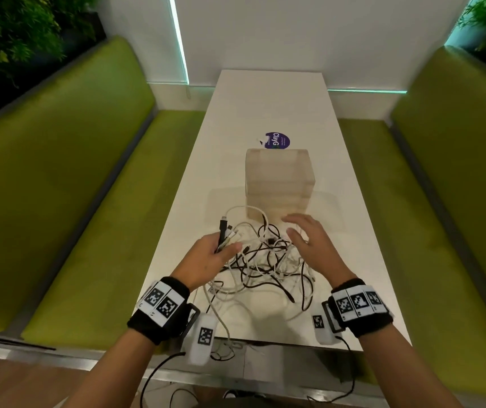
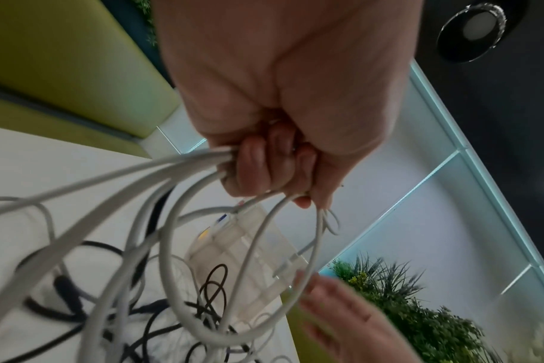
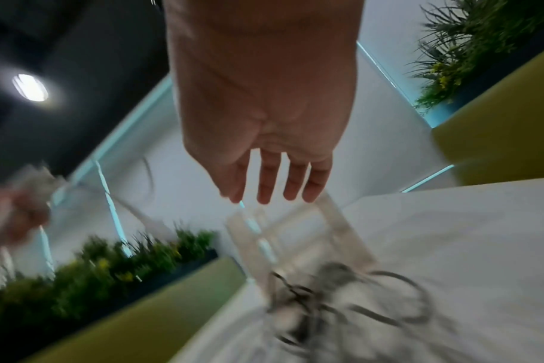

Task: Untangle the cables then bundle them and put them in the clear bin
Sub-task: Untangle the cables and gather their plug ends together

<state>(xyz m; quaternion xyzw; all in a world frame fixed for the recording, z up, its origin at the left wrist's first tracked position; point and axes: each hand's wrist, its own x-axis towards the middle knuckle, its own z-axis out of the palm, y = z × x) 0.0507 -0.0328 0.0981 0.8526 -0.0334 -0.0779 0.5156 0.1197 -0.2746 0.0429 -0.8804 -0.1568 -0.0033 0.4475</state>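
Note:
A tangle of black and white cables [image 1: 265, 260] lies on the white table [image 1: 353, 231] in front of the clear bin [image 1: 277, 184]. My left hand [image 1: 212, 254] grips a bunch of cable ends [image 1: 224, 235], black and white, lifted a little above the pile; the left wrist view shows its fingers [image 2: 264, 167] curled round several white cables [image 2: 171, 172]. My right hand [image 1: 309, 240] hovers over the right side of the tangle with fingers [image 3: 283, 179] spread and straight, holding nothing. The bin [image 3: 283, 235] stands just beyond it.
A purple round sticker [image 1: 277, 140] lies on the table behind the bin. Green benches [image 1: 74, 201] flank the table on both sides. Some cable loops [image 1: 224, 348] hang over the table's near edge. Plants [image 1: 15, 39] stand behind the benches.

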